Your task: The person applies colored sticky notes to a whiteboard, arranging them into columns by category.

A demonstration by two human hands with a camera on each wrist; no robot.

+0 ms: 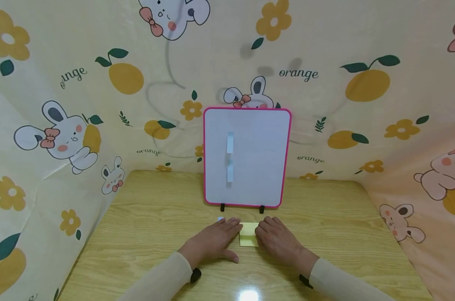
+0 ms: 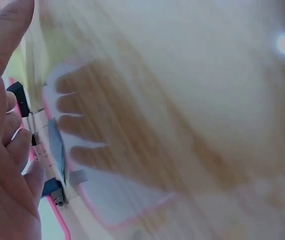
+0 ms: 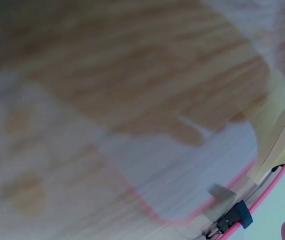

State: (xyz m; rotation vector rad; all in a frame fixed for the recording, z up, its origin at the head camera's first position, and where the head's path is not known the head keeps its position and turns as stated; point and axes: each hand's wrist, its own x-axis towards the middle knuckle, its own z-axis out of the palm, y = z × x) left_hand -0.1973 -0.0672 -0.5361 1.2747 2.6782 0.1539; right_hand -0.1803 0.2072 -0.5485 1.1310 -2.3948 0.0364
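Observation:
A yellow sticky note (image 1: pixel 248 229) lies on the table between the two hands, with a crease or raised edge across its middle. My left hand (image 1: pixel 217 239) rests palm down at its left side, fingers extended and thumb spread. A bit of light blue paper (image 1: pixel 220 218) shows beyond the left fingertips, mostly covered by them. On the other side, my right hand (image 1: pixel 278 240) has bent fingers and grips the note's right edge; its thumb is hidden in the head view. In the left wrist view the left fingers (image 2: pixel 20 147) point toward the board's feet.
A pink-framed whiteboard (image 1: pixel 259 159) stands behind the hands on black feet (image 1: pixel 262 209). Two light blue strips (image 1: pixel 230 143) are stuck one above the other on its left half. Patterned cloth (image 1: pixel 313 37) encloses the wood-grain table (image 1: pixel 144 217) at the back and sides.

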